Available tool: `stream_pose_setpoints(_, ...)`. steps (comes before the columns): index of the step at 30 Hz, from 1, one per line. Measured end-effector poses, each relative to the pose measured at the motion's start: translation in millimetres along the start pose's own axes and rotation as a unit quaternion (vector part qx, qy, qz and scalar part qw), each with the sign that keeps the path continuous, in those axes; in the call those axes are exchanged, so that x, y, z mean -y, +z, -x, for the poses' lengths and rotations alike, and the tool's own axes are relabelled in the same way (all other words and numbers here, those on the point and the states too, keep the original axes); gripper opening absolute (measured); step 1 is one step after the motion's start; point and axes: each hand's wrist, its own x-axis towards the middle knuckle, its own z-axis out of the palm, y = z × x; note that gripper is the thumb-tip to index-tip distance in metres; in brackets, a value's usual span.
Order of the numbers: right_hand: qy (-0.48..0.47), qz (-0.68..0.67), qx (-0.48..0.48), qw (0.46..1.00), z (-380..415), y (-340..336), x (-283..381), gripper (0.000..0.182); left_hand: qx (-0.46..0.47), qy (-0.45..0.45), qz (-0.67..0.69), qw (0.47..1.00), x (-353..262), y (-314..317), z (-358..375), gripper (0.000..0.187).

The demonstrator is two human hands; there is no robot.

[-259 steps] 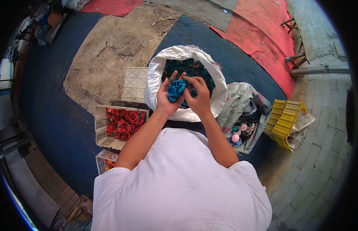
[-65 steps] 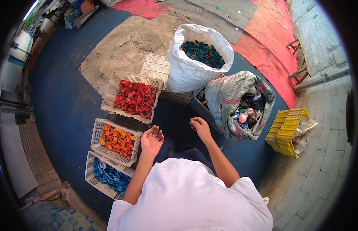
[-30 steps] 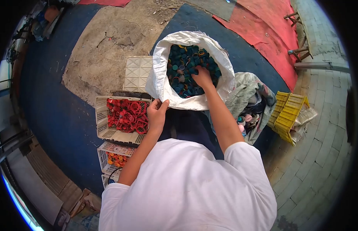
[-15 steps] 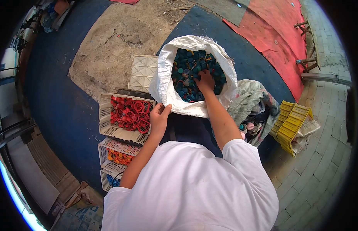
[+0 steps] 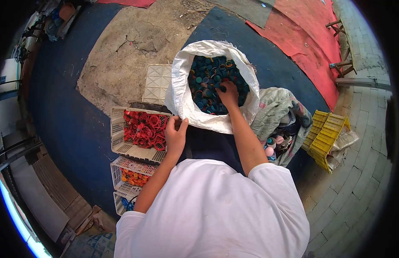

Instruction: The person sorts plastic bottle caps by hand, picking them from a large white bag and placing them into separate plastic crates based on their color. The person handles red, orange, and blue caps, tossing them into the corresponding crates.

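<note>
A white woven sack [image 5: 179,81] stands with its mouth wide and its edge rolled outward. Inside lie many dark green and blue plastic caps [image 5: 204,69], a few orange or yellow ones among them. At the near left edge of the sack, my left hand [image 5: 176,136] pinches the rim between thumb and fingers. My right hand [image 5: 228,95] reaches into the sack, fingers curled round a dark cap [image 5: 222,88] just above the pile. Part of the fingers is hidden against the caps.
To the left stand white crates with red plastic rings [image 5: 144,131], orange pieces [image 5: 135,176] and blue pieces [image 5: 127,204]. A grey-green sack [image 5: 270,112] of mixed items sits at right, beside yellow crates [image 5: 329,136]. A white lattice panel [image 5: 158,84] lies behind the red crate.
My right hand has drawn slightly toward me and now shows a dark cap in its fingers. My left hand stays at the rim. The view has shifted a little.
</note>
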Motion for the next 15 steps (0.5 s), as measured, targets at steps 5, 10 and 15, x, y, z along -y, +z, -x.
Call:
stream_pose_setpoints(5, 0.124, -0.291, 0.077, 0.945, 9, -26, 21, 0.031, -0.063, 0.330, -0.212, 0.918, -60, 3, -3, 0.015)
stream_pose_setpoints(10, 0.101, -0.450, 0.099, 0.882, 33, -71, 61, 0.025, 0.089, 0.204, -0.119, 0.968, -71, 42, -49, 0.030)
stream_pose_setpoints(15, -0.011, -0.384, 0.102, 0.918, 51, -98, 76, 0.026, 0.242, 0.009, -0.084, 0.967, -47, 78, -83, 0.047)
